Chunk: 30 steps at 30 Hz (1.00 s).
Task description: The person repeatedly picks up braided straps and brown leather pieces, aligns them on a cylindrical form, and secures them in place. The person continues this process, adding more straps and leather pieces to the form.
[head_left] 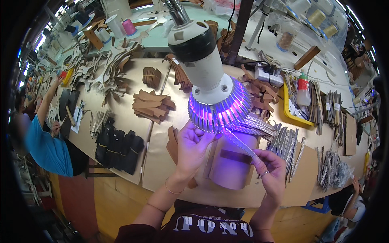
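Violet light from the lamp (216, 106) falls on the braided strip (239, 142) that you hold under it; your right hand (270, 172) pinches its lower end between thumb and forefinger, and your left hand (193, 146) has its fingers curled close to the upper end, near the lamp rim. Many similar strips (283, 141) lie in a pile just beside, on the right of the table (129, 121); I judge this one is under work now, and I cannot tell which of the pile are finished.

- One lamp (210, 77) above the hands
- Two thread spools (121, 26) far up left of them
- One squeeze bottle (303, 89) up right of them
- One yellow tray (291, 111) beside it
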Each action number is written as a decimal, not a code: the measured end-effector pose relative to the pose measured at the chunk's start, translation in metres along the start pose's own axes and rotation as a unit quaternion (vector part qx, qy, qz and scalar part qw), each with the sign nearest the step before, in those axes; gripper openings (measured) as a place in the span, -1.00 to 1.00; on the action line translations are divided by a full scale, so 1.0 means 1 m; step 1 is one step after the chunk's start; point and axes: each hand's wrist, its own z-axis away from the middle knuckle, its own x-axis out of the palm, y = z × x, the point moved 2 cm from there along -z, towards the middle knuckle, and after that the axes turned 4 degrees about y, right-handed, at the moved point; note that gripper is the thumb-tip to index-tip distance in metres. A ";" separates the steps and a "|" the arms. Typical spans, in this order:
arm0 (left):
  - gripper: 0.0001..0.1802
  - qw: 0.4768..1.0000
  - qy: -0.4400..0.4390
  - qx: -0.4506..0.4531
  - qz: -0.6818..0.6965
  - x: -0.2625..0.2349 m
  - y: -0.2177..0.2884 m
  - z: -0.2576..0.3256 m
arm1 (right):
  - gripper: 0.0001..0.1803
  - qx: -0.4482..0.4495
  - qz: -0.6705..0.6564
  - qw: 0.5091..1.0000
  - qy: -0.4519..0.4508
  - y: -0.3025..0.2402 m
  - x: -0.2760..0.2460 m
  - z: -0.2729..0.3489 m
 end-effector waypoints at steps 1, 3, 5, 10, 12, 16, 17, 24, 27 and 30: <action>-0.65 1.000 0.000 0.007 0.008 0.000 -0.002 -0.001 | -0.70 0.006 0.008 1.000 -0.001 0.001 0.000 0.000; -0.65 1.000 -0.003 0.011 0.002 -0.002 -0.005 -0.003 | -0.71 -0.007 0.020 1.000 0.006 0.002 0.000 -0.001; -0.66 1.000 -0.008 0.007 -0.027 -0.007 -0.008 -0.005 | -0.73 -0.024 0.031 0.999 0.018 0.002 0.001 -0.003; -0.55 0.996 0.012 -0.026 -0.090 -0.021 -0.015 -0.007 | -0.73 -0.189 0.231 0.951 0.079 -0.009 0.002 -0.005; -0.51 0.997 0.014 -0.035 -0.068 -0.024 -0.017 -0.008 | -0.73 -0.252 0.285 0.919 0.103 -0.013 0.005 -0.004; -0.45 1.000 0.007 -0.026 -0.007 -0.025 -0.017 -0.007 | -0.75 -0.313 0.343 0.875 0.139 -0.018 0.007 -0.002; -0.45 1.000 0.005 -0.025 -0.017 -0.024 -0.016 -0.008 | -0.74 -0.317 0.336 0.877 0.134 -0.018 0.007 -0.002; -0.55 0.997 0.056 0.023 0.044 -0.014 -0.005 -0.012 | -0.55 -0.211 0.179 0.953 0.123 -0.008 0.005 -0.011; -0.61 0.996 0.049 0.053 0.058 -0.010 0.000 -0.012 | -0.49 -0.143 0.059 0.983 0.096 -0.003 0.005 -0.012; -0.62 0.993 0.066 0.069 0.069 -0.013 0.000 -0.012 | -0.41 -0.117 -0.016 0.991 0.065 -0.002 0.007 -0.013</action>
